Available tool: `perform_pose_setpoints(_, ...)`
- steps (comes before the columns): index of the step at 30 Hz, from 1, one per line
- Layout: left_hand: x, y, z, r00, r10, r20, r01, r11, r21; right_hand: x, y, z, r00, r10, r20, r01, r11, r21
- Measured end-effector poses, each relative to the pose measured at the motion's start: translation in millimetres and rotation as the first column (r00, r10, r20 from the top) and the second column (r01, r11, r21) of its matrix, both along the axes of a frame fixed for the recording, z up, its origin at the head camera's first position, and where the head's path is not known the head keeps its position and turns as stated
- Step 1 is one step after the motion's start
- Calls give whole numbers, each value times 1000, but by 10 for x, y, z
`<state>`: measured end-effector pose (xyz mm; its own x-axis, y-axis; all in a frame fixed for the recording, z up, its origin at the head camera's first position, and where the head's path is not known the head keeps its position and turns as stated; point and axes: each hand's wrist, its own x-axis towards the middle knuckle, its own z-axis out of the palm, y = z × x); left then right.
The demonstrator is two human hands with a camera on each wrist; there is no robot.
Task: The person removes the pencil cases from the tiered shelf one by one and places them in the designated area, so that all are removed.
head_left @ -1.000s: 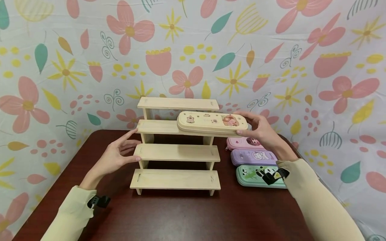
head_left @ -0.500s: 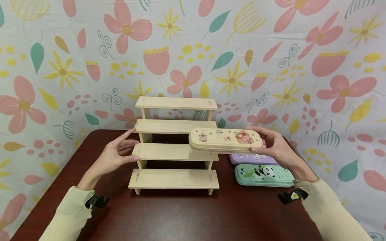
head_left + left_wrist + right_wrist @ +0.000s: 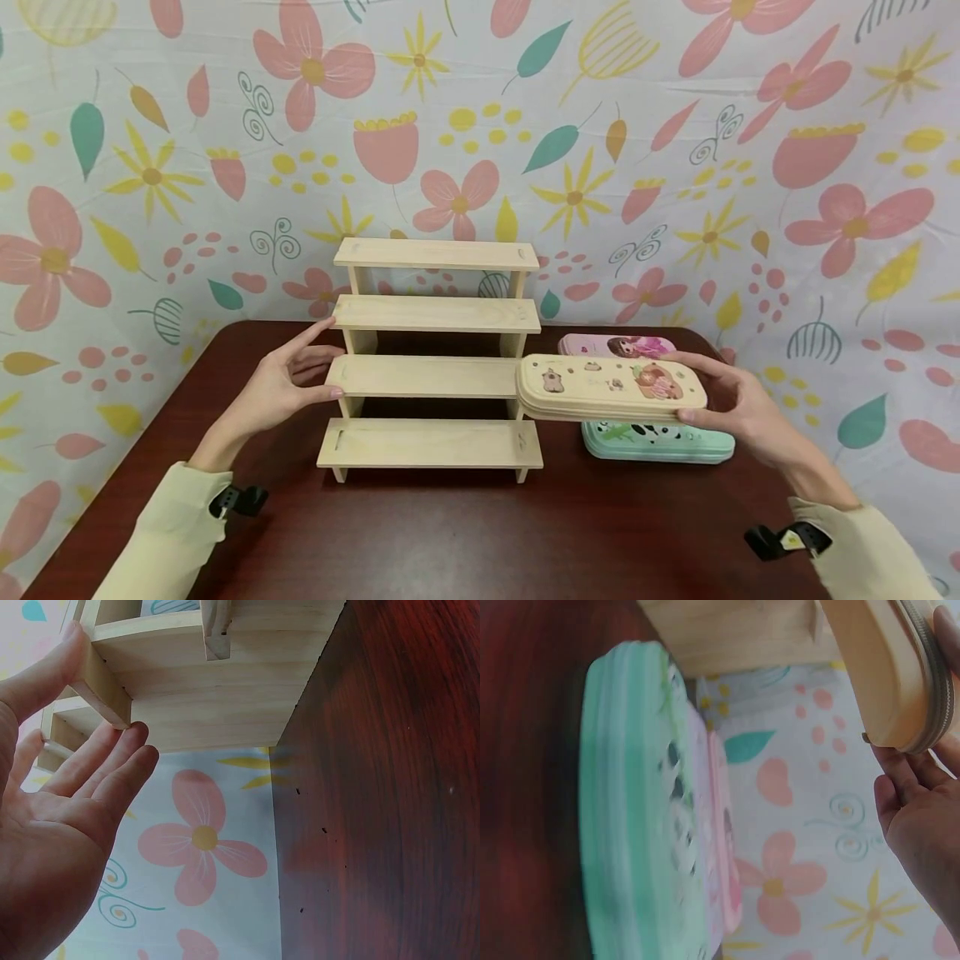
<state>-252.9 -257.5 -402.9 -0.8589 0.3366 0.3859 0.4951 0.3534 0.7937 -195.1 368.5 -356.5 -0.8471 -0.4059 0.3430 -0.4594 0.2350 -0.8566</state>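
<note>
My right hand (image 3: 750, 412) grips the right end of a cream pencil case (image 3: 611, 387), thumb in front and fingers behind. Printed with small cartoon pictures, the case hangs above the table at the right end of the stepped wooden shelf (image 3: 435, 379). Its zipper edge shows in the right wrist view, with the fingers of my right hand (image 3: 926, 806) under its end. My left hand (image 3: 277, 383) touches the shelf's left side, index finger at the second tier from the top and thumb at the third. In the left wrist view its fingers lie fairly straight against the wood.
Right of the shelf lie a green panda pencil case (image 3: 660, 442) and a pink one (image 3: 611, 344). A purple one (image 3: 700, 802) shows between them in the right wrist view. The dark red table (image 3: 450, 533) meets a flowered curtain (image 3: 465, 125) behind.
My right hand has carried the cream pencil case down and to the right, away from in front of the shelf's upper tiers. The left hand stays at the shelf's left side.
</note>
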Motion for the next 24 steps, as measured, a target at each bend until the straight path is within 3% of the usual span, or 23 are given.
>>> perform_pose_setpoints(4,-2,1,0,1000,4,1,-4,1000,-3,129,164,-76,999,26,45,-24,998,-51)
perform_pose_setpoints(12,7,-2,1,1000,-2,6,2,1000,3,380,505,-236,996,-2,87,5,999,-36)
perform_pose_setpoints(17,4,-7,11,1000,-3,2,3,1000,2,496,692,-357,995,-13,103,11,1000,25)
perform_pose_setpoints(24,1,3,16,1000,-4,-6,4,1000,-6,645,897,-537,985,-117,129,101,987,123)
